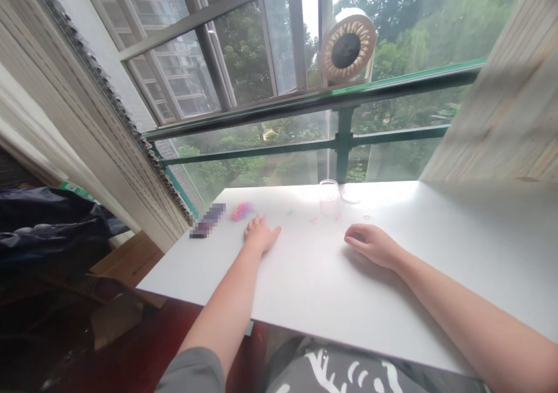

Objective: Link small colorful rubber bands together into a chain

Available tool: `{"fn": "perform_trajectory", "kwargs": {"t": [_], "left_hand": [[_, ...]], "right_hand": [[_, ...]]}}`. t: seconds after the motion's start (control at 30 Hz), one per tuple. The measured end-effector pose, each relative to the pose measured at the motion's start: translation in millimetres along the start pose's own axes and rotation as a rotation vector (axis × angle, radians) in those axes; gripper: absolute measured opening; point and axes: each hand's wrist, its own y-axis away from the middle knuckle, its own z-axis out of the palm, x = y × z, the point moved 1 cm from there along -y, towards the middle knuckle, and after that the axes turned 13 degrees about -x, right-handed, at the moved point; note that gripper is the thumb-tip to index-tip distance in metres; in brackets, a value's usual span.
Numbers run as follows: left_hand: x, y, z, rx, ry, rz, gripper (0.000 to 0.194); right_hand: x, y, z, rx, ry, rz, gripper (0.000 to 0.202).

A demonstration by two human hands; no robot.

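My left hand (260, 234) lies palm down on the white table (296, 288), with its fingers spread and the thumb pointing right. Just beyond its fingertips is a small pile of pink, orange and purple bits (242, 211), too small to make out singly. My right hand (374, 246) rests on its side on the table, loosely curled, a gap showing between thumb and fingers; I see nothing in it. A clear cup (329, 197) stands beyond and between the hands, next to a clear round lid (351, 197). A small pale, ring-like piece (368, 217) lies behind my right hand.
A dark, pixelated flat object (208, 221) lies at the table's left end. Small pink bits (314, 221) and a greenish bit (290, 211) lie mid-table. Behind are a green railing (279, 147) and a round fan (347, 49). A cardboard box (128, 259) is left below.
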Motion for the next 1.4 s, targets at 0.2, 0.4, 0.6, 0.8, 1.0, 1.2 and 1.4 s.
{"fn": "perform_trajectory", "kwargs": {"t": [0.2,0.4,0.6,0.8,1.0,1.2,1.4], "left_hand": [[-5,-13,-2.0,0.081,0.038,-0.051,0.067],[-4,-25,-1.5,0.146,0.036,-0.113,0.064],[-4,-29,-1.7,0.172,0.049,-0.126,0.066],[-9,-31,-1.8,0.175,0.077,-0.117,0.067],[-24,-31,-9.7,0.175,0.133,-0.018,0.057],[-27,-32,-9.7,0.143,0.113,-0.016,0.050],[-18,-30,-6.7,0.121,0.066,-0.053,0.057]], "right_hand": [[1,-1,0,-0.009,0.038,0.009,0.021],[0,-1,0,-0.018,0.056,0.016,0.021],[1,-1,0,-0.022,0.054,0.005,0.022],[0,0,-1,-0.015,0.064,0.003,0.022],[0,0,-1,-0.004,0.057,0.016,0.022],[1,0,-1,0.004,0.050,0.014,0.022],[0,1,-1,0.010,0.047,0.017,0.022]]}}
